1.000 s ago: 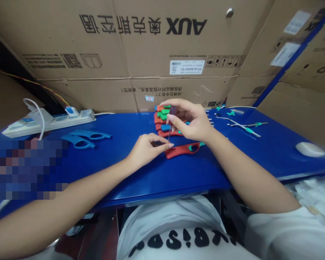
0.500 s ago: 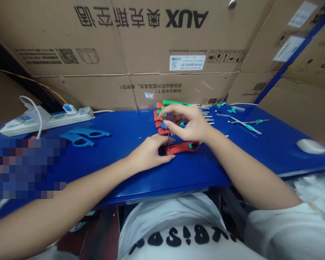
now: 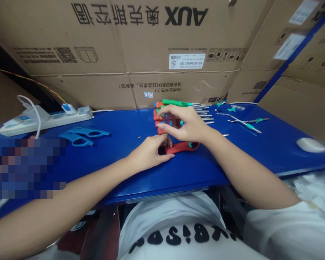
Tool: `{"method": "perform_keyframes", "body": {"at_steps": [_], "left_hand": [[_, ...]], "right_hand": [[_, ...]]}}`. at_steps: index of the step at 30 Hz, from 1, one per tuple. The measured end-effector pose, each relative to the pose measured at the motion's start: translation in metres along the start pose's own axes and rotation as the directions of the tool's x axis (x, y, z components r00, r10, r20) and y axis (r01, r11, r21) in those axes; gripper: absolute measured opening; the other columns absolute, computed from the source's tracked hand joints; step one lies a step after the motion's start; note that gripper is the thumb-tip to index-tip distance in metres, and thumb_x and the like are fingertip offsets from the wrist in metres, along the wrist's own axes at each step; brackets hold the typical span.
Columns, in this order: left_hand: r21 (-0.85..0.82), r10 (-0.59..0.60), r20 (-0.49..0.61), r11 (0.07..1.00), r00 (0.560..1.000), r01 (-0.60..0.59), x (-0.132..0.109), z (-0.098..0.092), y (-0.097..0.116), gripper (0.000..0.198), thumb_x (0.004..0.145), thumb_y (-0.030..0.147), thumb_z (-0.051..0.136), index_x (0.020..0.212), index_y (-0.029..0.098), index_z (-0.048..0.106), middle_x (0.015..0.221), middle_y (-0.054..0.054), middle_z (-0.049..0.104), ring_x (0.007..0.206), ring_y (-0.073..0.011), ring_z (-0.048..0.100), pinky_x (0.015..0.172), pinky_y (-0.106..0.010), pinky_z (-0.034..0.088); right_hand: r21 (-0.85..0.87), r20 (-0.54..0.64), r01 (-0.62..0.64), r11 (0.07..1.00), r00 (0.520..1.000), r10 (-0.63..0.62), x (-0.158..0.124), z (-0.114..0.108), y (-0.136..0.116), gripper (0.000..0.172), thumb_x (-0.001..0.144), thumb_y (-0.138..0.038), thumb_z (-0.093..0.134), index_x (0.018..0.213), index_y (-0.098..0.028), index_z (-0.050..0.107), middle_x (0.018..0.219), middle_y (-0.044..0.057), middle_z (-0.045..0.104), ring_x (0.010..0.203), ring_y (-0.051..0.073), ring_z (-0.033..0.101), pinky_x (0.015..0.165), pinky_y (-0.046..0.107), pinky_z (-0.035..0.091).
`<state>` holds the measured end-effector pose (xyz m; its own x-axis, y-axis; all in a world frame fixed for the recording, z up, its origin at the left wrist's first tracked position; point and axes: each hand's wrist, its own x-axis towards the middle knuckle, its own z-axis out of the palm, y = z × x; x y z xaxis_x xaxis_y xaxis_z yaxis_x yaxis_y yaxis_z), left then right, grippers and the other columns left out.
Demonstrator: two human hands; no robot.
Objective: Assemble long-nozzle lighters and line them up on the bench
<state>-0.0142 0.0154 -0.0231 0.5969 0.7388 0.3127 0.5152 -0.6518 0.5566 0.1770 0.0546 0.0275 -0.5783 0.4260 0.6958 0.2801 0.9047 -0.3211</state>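
Observation:
A purple-handled screwdriver [image 3: 167, 119] stands nearly upright in my right hand [image 3: 188, 122], held by its handle between thumb and fingers. Its thin metal shaft points down, with the tip at the left end of a red lighter handle [image 3: 182, 147] lying on the table. My left hand [image 3: 150, 150] is closed around that same end, thumb on the near side and fingers on the far side. A green patch shows inside the handle's trigger opening. Behind my right hand lies a row of red, blue and green lighters [image 3: 176, 102] with metal tubes, partly hidden by the hand.
Blue handle shells [image 3: 83, 133] lie to the left, near a white power strip [image 3: 50, 120]. A tiny metal piece [image 3: 139, 137] is left of my hands. Metal tubes with wires [image 3: 246, 124] and a white mouse [image 3: 311, 145] are on the right. A cardboard box [image 3: 141, 86] walls the back.
My right thumb and fingers have shifted on the screwdriver handle, which now sits slightly farther left. My left hand keeps its place on the red lighter handle.

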Motion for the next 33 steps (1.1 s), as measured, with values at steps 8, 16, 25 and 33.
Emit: {"method": "perform_keyframes", "body": {"at_steps": [8, 16, 25, 33], "left_hand": [[-0.019, 0.001, 0.007, 1.000, 1.000, 0.000, 0.0002, 0.0000, -0.0004, 0.019, 0.081, 0.024, 0.078, 0.087, 0.019, 0.060, 0.086, 0.000, 0.070, 0.079, -0.0187, 0.067, 0.072, -0.029, 0.051], [-0.037, -0.002, 0.008, 0.999, 1.000, 0.002, 0.0001, -0.0013, 0.0007, 0.019, 0.081, 0.026, 0.076, 0.087, 0.019, 0.060, 0.085, 0.000, 0.070, 0.077, -0.0187, 0.067, 0.071, -0.030, 0.051], [-0.028, -0.003, 0.014, 1.000, 1.000, 0.004, 0.0001, -0.0014, 0.0014, 0.017, 0.081, 0.026, 0.076, 0.086, 0.019, 0.061, 0.085, 0.000, 0.070, 0.077, -0.0185, 0.067, 0.071, -0.030, 0.052], [-0.019, 0.016, 0.035, 1.000, 0.999, -0.015, 0.0001, -0.0019, 0.0015, 0.013, 0.083, 0.024, 0.074, 0.086, 0.019, 0.062, 0.087, -0.002, 0.071, 0.081, -0.0189, 0.067, 0.075, -0.031, 0.052]], "right_hand": [[0.062, 0.054, -0.040, 0.997, 0.998, 0.036, 0.0003, 0.0003, -0.0027, 0.026, 0.092, -0.030, 0.067, 0.113, -0.016, 0.065, 0.087, 0.002, 0.072, 0.058, 0.010, 0.059, 0.060, 0.024, 0.049], [0.018, 0.042, -0.011, 1.000, 0.999, 0.010, -0.0017, 0.0005, -0.0041, 0.032, 0.100, -0.024, 0.048, 0.129, -0.015, 0.060, 0.101, 0.006, 0.074, 0.066, 0.011, 0.065, 0.068, 0.026, 0.052], [-0.013, 0.056, 0.028, 1.000, 0.998, -0.027, 0.0006, -0.0010, -0.0056, 0.032, 0.101, -0.028, 0.047, 0.127, -0.017, 0.062, 0.102, 0.005, 0.075, 0.075, 0.014, 0.067, 0.076, 0.029, 0.053], [-0.137, -0.015, 0.039, 0.990, 0.999, -0.041, -0.0001, 0.0012, -0.0041, 0.029, 0.094, -0.044, 0.065, 0.104, -0.017, 0.069, 0.076, 0.001, 0.071, 0.063, 0.013, 0.062, 0.065, 0.026, 0.048]]}}
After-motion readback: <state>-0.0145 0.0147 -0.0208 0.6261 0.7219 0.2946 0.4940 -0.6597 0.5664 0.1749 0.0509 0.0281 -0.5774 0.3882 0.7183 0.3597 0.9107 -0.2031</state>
